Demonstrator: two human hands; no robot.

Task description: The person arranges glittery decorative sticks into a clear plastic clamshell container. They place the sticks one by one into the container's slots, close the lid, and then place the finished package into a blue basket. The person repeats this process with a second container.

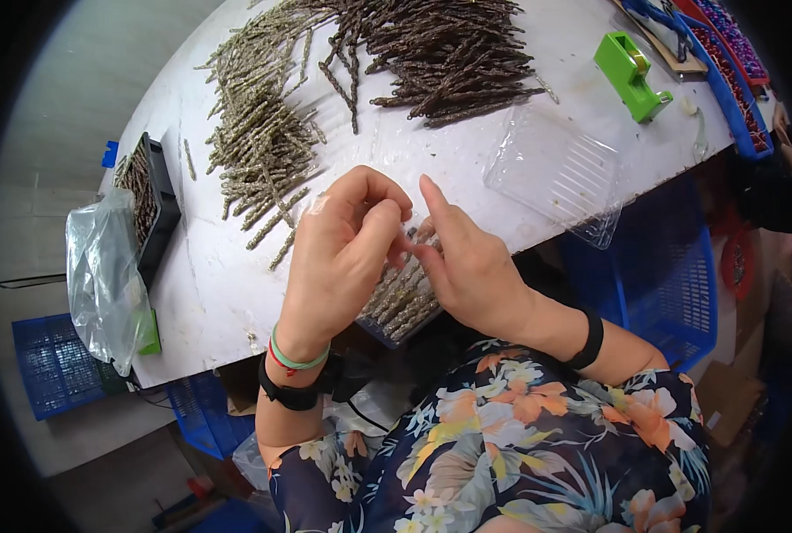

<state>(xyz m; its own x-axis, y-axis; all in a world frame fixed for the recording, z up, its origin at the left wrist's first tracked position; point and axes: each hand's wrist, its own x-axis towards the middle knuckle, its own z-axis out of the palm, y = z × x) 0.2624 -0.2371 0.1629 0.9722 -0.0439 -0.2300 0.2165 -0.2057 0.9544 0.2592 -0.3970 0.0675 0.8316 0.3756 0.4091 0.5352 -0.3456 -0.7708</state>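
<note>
My left hand (pixel 346 250), fingers curled and thumb bent in, hovers over a tray of glittery twisted sticks (pixel 402 310) at the table's front edge. Close against it is my right hand (pixel 472 270), its index finger raised and its thumb near the left fingertips. Whether anything thin sits between the fingertips cannot be made out. Both hands partly cover the tray. Pale gold glitter sticks (pixel 259 146) lie in a long loose heap beyond my left hand. Farther off is a pile of dark brown sticks (pixel 456 60). A clear plastic lid (pixel 556 166) rests to the right of my hands.
A green tape dispenser (pixel 629 76) stands at the far right, beside blue trays of beaded items (pixel 729 86). On the left, a black tray (pixel 159 206) of brown sticks leans near a clear plastic bag (pixel 106 273). Blue plastic baskets (pixel 669 293) sit below the table edge.
</note>
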